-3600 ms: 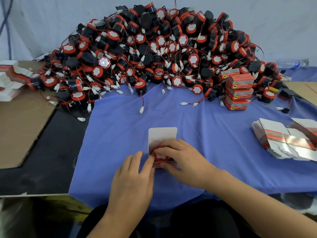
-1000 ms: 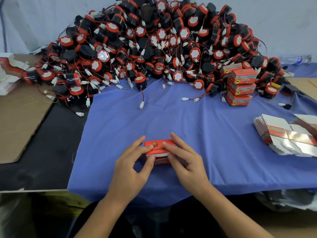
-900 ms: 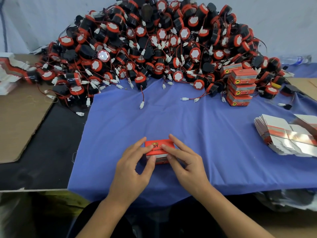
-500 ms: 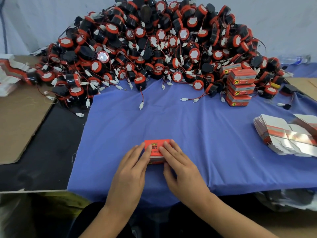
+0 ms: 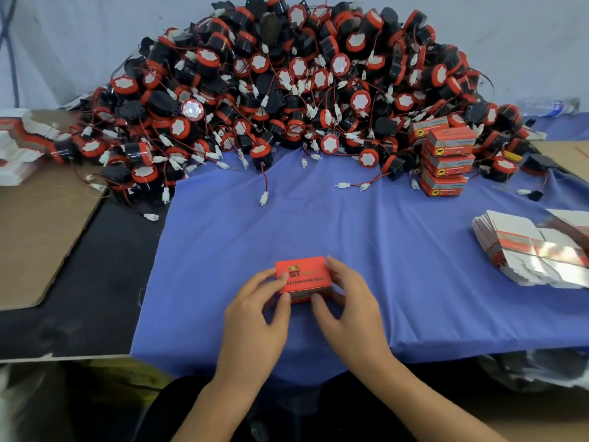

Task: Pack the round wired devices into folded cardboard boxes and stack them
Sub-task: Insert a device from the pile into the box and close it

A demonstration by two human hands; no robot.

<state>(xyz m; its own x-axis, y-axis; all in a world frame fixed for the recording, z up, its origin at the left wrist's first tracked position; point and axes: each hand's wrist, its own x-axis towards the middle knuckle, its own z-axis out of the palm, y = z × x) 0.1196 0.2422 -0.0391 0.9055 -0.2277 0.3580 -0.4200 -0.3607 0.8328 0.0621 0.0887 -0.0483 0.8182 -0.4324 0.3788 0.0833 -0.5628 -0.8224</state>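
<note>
A closed red cardboard box (image 5: 302, 275) with a gold crown logo sits low on the blue cloth (image 5: 350, 237). My left hand (image 5: 255, 317) grips its left side, thumb on the front face. My right hand (image 5: 347, 307) grips its right side, fingers along the far edge and thumb at the front. Behind, a big heap of round black-and-red wired devices (image 5: 287, 90) with white plugs fills the back of the table. A stack of three packed red boxes (image 5: 446, 164) stands at the heap's right foot, with another box (image 5: 428, 127) leaning behind it.
Flat unfolded box blanks (image 5: 526, 250) lie in a pile at the right. More blanks (image 5: 19, 145) are at the far left, beside a brown cardboard sheet (image 5: 35, 224) on the black tabletop (image 5: 95, 298). Loose plugs (image 5: 350, 186) trail onto the cloth.
The open lid seen earlier is folded down and the box is closed. In the last half second my fingers shifted from pressing its top to gripping its sides.
</note>
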